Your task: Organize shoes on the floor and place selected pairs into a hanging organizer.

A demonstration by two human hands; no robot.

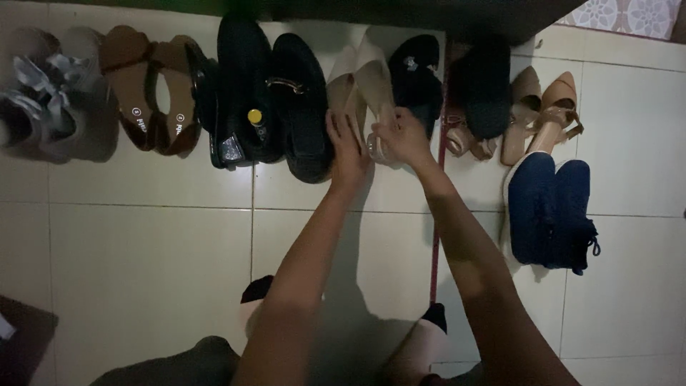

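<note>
We see 2 cream pointed heeled shoes (364, 82) on pale floor tiles (143, 250), between black loafers (286, 100) and black sandal (418, 78). Left hand (348, 146) rests open on one; right hand (401, 136) grips the other's heel, partly hidden.

My hands rest on cream heels (364, 78); black loafers (286, 93) and brown sandals (153, 93) sit left, navy sneakers (549, 211) right, on white tiles (143, 250).

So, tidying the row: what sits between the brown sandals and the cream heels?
In the head view, black loafers sit between the brown sandals and cream heels.
</note>
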